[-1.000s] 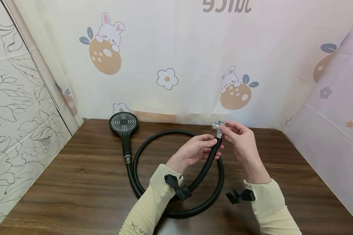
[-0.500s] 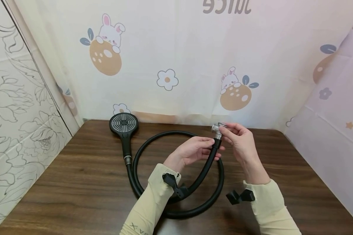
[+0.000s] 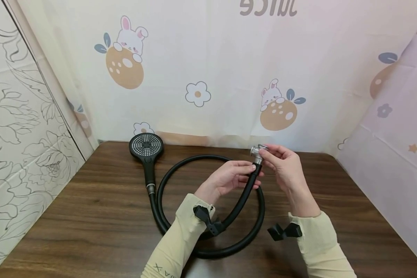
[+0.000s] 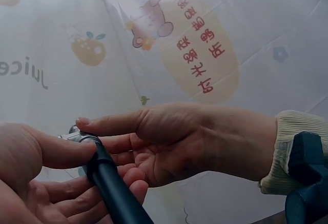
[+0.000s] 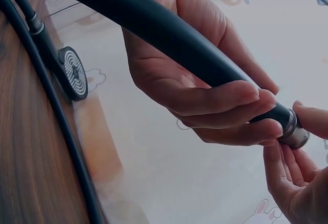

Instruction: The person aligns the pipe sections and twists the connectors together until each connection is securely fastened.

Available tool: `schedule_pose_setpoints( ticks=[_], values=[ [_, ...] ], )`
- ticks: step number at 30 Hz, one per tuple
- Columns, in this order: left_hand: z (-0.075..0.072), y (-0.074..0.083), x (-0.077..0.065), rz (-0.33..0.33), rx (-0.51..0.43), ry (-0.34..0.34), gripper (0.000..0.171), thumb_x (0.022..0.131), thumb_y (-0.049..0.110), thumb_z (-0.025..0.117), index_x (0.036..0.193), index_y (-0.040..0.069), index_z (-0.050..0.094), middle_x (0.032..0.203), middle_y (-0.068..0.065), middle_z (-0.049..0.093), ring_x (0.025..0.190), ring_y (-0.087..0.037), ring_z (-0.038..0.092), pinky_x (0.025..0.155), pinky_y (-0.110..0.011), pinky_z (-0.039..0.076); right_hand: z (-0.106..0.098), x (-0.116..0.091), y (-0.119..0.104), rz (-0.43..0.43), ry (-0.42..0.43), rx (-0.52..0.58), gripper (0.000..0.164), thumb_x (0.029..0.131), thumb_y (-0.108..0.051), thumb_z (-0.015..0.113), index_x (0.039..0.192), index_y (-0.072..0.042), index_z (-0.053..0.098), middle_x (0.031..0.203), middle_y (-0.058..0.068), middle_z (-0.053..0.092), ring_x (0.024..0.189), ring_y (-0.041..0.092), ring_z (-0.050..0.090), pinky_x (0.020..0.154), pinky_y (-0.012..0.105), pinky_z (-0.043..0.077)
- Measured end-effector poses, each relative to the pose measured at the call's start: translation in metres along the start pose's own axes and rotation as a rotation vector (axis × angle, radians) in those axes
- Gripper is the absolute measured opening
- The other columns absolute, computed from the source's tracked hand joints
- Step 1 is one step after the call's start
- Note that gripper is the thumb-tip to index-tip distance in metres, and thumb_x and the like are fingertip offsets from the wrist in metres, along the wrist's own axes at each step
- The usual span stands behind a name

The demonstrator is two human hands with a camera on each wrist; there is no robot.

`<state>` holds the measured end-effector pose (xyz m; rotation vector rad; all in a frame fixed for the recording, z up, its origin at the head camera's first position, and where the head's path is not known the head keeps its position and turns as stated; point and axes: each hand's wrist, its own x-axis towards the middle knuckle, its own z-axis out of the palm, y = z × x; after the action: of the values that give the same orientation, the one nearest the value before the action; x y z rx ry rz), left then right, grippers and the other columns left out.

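Note:
A black shower hose loops over the table and rises to a silver metal elbow fitting at its end. My left hand grips the hose just below the fitting, thumb on the near side and fingers behind. With thumb and fingers, my right hand pinches the metal fitting from the right. The right wrist view shows the left fingers curled under the hose and the right fingertips at the metal end. At the hose's other end lies a black shower head, its spray face up.
The brown wooden table carries the hose loop and the shower head. A patterned curtain hangs right behind the table's back edge, with a flower-line panel on the left. Black wrist mounts sit on both sleeves.
The fitting and both hands shift only slightly, dipping a little and coming back up. Both grips stay as they were. The shower head and the hose loop lie still.

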<state>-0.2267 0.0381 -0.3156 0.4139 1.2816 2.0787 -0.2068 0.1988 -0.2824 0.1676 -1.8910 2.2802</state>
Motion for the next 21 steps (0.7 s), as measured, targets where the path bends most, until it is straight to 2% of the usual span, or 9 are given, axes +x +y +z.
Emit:
schedule_pose_setpoints(
  ticks=[4, 7, 10, 12, 15, 17, 19, 21],
  values=[
    [0.004, 0.000, 0.001, 0.012, 0.003, 0.045, 0.004, 0.090, 0.005, 0.052, 0.092, 0.008, 0.055, 0.078, -0.004, 0.063, 0.063, -0.016, 0.065, 0.068, -0.035, 0.054, 0.001, 0.000, 0.000, 0.000, 0.001, 0.000, 0.010, 0.081, -0.004, 0.067, 0.087, -0.013, 0.066, 0.077, -0.004, 0.064, 0.069, 0.005, 0.062, 0.064, 0.018, 0.052],
    [0.006, 0.000, 0.002, 0.023, 0.016, 0.080, 0.008, 0.088, 0.003, 0.055, 0.087, 0.011, 0.051, 0.073, -0.003, 0.061, 0.059, -0.015, 0.064, 0.062, -0.031, 0.054, 0.001, 0.000, 0.001, 0.004, 0.001, -0.002, 0.010, 0.080, -0.006, 0.068, 0.087, -0.013, 0.066, 0.077, -0.003, 0.064, 0.070, 0.005, 0.062, 0.065, 0.018, 0.052],
    [0.007, 0.000, 0.003, 0.031, 0.042, 0.088, 0.009, 0.087, 0.004, 0.056, 0.087, 0.011, 0.050, 0.071, -0.002, 0.059, 0.058, -0.014, 0.064, 0.061, -0.030, 0.053, 0.002, 0.001, 0.001, 0.003, 0.006, 0.003, 0.010, 0.079, -0.006, 0.069, 0.086, -0.013, 0.066, 0.077, -0.003, 0.063, 0.069, 0.006, 0.062, 0.064, 0.018, 0.052],
    [0.005, 0.000, 0.004, 0.024, 0.053, 0.065, 0.004, 0.089, 0.008, 0.055, 0.092, 0.009, 0.053, 0.076, -0.003, 0.060, 0.061, -0.014, 0.064, 0.064, -0.030, 0.053, 0.001, 0.001, 0.000, -0.001, 0.006, 0.015, 0.009, 0.079, -0.005, 0.068, 0.085, -0.013, 0.067, 0.077, -0.002, 0.063, 0.069, 0.006, 0.062, 0.064, 0.018, 0.052],
    [0.000, 0.000, 0.003, 0.010, 0.051, -0.017, 0.023, 0.094, 0.015, 0.048, 0.111, 0.001, 0.055, 0.093, -0.013, 0.065, 0.069, -0.016, 0.064, 0.071, -0.032, 0.053, 0.000, 0.001, 0.000, -0.007, 0.001, 0.023, 0.009, 0.080, -0.004, 0.067, 0.085, -0.012, 0.067, 0.076, -0.003, 0.064, 0.068, 0.006, 0.062, 0.063, 0.018, 0.052],
    [-0.004, 0.001, 0.002, -0.004, 0.052, -0.083, 0.034, 0.096, 0.018, 0.043, 0.123, -0.003, 0.051, 0.109, -0.022, 0.061, 0.075, -0.017, 0.064, 0.077, -0.034, 0.052, 0.000, 0.000, 0.000, -0.002, -0.005, 0.023, 0.010, 0.081, -0.004, 0.066, 0.086, -0.012, 0.067, 0.077, -0.003, 0.064, 0.068, 0.006, 0.062, 0.064, 0.018, 0.052],
    [-0.007, 0.001, 0.001, -0.011, 0.054, -0.138, 0.039, 0.097, 0.016, 0.040, 0.129, -0.005, 0.045, 0.119, -0.028, 0.055, 0.080, -0.018, 0.064, 0.081, -0.036, 0.050, -0.001, -0.001, 0.000, 0.005, -0.005, 0.019, 0.009, 0.081, -0.005, 0.067, 0.086, -0.012, 0.066, 0.077, -0.003, 0.064, 0.069, 0.006, 0.062, 0.064, 0.018, 0.052],
    [-0.008, 0.001, -0.001, -0.018, 0.053, -0.163, 0.038, 0.096, 0.013, 0.041, 0.129, -0.007, 0.044, 0.120, -0.027, 0.054, 0.082, -0.019, 0.064, 0.084, -0.037, 0.049, -0.001, -0.001, 0.000, 0.010, -0.004, 0.016, 0.009, 0.080, -0.005, 0.067, 0.086, -0.012, 0.066, 0.077, -0.003, 0.064, 0.069, 0.006, 0.062, 0.065, 0.018, 0.052]
  ],
)
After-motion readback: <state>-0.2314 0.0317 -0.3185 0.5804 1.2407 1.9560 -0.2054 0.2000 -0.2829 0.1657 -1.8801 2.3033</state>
